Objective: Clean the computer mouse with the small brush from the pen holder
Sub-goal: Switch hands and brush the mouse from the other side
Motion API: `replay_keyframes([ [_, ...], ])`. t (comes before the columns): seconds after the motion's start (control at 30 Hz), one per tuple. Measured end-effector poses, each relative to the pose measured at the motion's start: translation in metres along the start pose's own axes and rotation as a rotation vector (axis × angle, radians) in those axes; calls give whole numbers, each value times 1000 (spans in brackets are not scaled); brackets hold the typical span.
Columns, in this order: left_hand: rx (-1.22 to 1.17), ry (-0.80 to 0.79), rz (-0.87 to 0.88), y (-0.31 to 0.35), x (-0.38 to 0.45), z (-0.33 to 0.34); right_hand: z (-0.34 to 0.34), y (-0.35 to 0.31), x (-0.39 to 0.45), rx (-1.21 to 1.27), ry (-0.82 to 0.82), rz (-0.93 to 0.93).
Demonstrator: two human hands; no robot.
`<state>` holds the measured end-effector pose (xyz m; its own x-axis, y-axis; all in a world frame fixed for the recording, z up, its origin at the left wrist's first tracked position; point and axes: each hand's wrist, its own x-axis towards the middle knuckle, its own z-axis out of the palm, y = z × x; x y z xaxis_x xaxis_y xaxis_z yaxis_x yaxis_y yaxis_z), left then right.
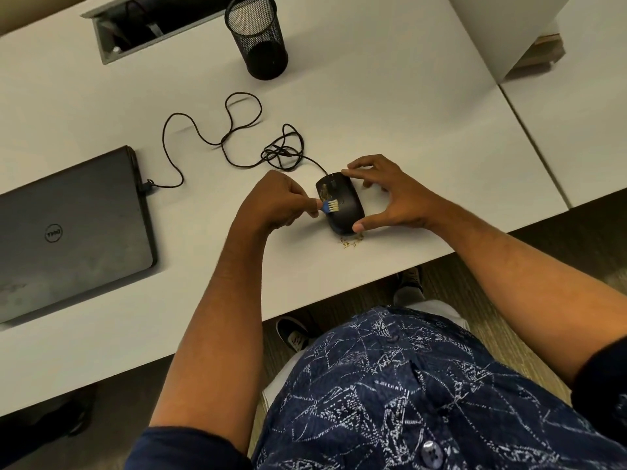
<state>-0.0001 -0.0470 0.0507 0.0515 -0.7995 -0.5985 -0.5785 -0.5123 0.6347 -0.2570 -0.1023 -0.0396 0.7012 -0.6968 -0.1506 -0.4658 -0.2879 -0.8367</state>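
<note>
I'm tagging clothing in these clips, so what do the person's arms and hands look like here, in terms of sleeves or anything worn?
Both forearms are bare from the upper arm down. The left hand and right hand wear no gloves, and no rings or watch show. Short dark navy sleeves end above the elbows, part of a buttoned navy shirt printed with thin white lines.

surface: white desk (390,106)
btwn hands: black mouse (341,203), flat on desk
just below R hand (390,198): small tan crumbs (349,241)
beyond L hand (281,201): mouse cable (234,130), looped
far L of L hand: shut laptop (68,232)
well beyond both hands: mesh pen holder (258,35), upright
</note>
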Motion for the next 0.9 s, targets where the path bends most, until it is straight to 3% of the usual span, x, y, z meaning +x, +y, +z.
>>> replay_keyframes([
  [0.2,-143,33,13,-4,-4,-3,0,-1,0,-9,-4,-3],
  [0.47,-34,57,-102,-18,-5,-6,-1,-4,0,-1,-5,9],
  [0.63,-271,21,-25,-18,-7,-5,-1,-5,-1,-1,-3,17],
  [0.9,-239,30,-69,-13,-4,8,0,-6,0,5,-5,21],
])
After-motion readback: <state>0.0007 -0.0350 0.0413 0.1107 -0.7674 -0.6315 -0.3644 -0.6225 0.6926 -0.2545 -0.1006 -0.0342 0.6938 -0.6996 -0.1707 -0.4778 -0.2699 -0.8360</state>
